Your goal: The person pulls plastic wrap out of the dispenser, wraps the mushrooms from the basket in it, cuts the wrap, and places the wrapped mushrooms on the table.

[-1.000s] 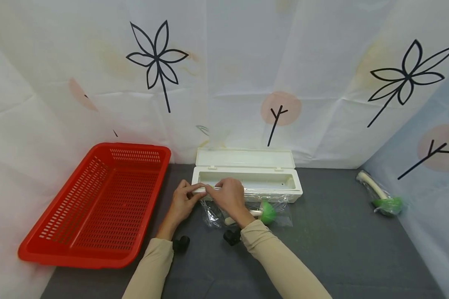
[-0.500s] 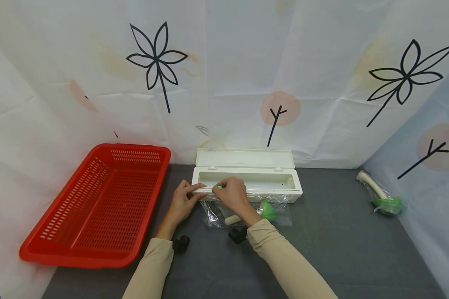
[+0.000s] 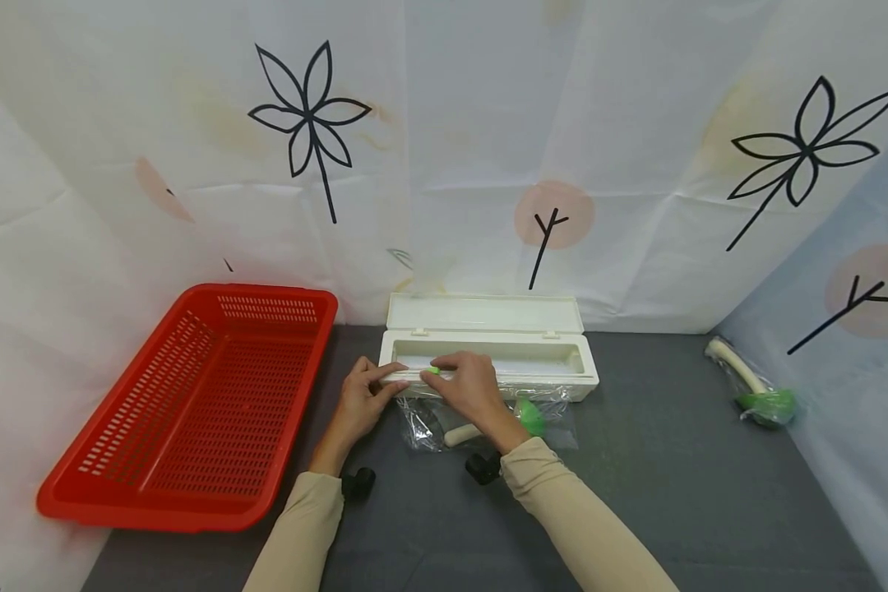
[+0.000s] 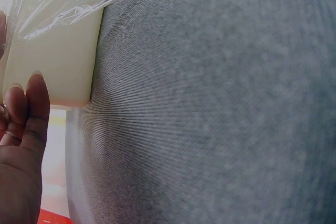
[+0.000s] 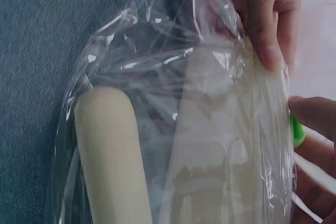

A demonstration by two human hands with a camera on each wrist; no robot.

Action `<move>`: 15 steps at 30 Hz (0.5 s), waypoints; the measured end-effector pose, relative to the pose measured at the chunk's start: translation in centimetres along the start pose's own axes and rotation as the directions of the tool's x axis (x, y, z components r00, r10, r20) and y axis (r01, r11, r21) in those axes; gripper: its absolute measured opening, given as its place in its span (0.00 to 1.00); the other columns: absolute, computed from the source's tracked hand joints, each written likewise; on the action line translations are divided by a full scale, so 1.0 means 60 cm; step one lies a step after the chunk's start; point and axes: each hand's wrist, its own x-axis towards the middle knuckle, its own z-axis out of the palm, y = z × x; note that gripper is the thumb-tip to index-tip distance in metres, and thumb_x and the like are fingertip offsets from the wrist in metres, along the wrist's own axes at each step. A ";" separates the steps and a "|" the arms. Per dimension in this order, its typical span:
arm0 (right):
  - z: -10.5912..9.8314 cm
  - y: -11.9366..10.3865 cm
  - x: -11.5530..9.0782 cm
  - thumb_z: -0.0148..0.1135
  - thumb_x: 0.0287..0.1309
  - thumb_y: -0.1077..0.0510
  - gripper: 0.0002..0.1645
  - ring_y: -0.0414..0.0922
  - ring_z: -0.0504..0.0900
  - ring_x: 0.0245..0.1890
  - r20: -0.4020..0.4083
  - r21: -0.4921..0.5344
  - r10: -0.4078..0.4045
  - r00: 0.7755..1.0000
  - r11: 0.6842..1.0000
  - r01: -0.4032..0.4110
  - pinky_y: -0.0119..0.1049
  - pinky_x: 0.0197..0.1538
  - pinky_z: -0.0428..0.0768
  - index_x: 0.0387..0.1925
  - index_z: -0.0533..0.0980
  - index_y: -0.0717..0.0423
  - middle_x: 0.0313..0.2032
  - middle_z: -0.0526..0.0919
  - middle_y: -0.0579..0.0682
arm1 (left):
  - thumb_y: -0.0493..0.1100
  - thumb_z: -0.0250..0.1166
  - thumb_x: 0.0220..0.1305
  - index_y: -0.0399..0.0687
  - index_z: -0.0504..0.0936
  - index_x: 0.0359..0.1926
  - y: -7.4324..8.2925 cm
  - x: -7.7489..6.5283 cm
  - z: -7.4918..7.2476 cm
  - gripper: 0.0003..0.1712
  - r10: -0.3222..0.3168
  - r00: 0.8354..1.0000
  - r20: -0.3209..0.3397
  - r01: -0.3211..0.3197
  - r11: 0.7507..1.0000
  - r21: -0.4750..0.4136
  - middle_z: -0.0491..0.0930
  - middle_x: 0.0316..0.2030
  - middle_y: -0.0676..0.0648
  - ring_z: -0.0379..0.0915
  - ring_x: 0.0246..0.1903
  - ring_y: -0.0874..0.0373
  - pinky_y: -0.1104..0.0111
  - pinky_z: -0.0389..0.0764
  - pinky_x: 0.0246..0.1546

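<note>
A long white box [image 3: 590, 380] stands at the back with its lid [image 3: 484, 313] raised. A clear plastic bag [image 3: 422, 427] hangs from its front rim; through it shows a white-handled thing with a rounded green head [image 3: 530, 417], its smooth handle [image 5: 113, 156] close up in the right wrist view. At the box's front left corner, my left hand [image 3: 361, 397] pinches the bag's upper edge against the rim, index finger above and thumb in front. My right hand [image 3: 472, 390] pinches a small bright green piece [image 3: 433, 371] at that rim, mostly hidden by the fingers.
To the left stands a red perforated basket [image 3: 299, 427]. A second wrapped thing [image 3: 755, 385], white-handled and green-headed, lies at the far right against the side cloth. A patterned white cloth [image 3: 444, 205] hangs behind the dark table [image 3: 681, 493].
My right hand has slid to the right along the box's front rim, away from the left hand, and the green piece has come into sight. The left hand stays in place.
</note>
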 end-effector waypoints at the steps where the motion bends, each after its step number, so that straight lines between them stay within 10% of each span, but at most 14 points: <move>1: -0.001 0.001 0.000 0.73 0.60 0.51 0.14 0.51 0.87 0.39 -0.002 0.009 -0.012 1.000 1.000 0.012 0.46 0.42 0.83 0.40 0.89 0.58 0.38 0.90 0.53 | 0.37 0.78 0.55 0.43 0.90 0.48 0.000 0.000 0.000 0.18 0.001 1.000 0.000 -0.001 1.000 -0.003 0.65 0.27 0.48 0.64 0.25 0.59 0.72 0.67 0.26; 15: -0.027 0.027 -0.013 0.73 0.60 0.57 0.09 0.56 0.86 0.43 -0.020 0.057 -0.037 0.999 0.998 0.039 0.52 0.49 0.81 0.37 0.89 0.60 0.39 0.89 0.57 | 0.36 0.78 0.55 0.42 0.90 0.48 0.004 0.000 -0.001 0.17 0.012 1.000 0.000 -0.012 1.000 -0.018 0.65 0.27 0.47 0.64 0.25 0.58 0.73 0.66 0.26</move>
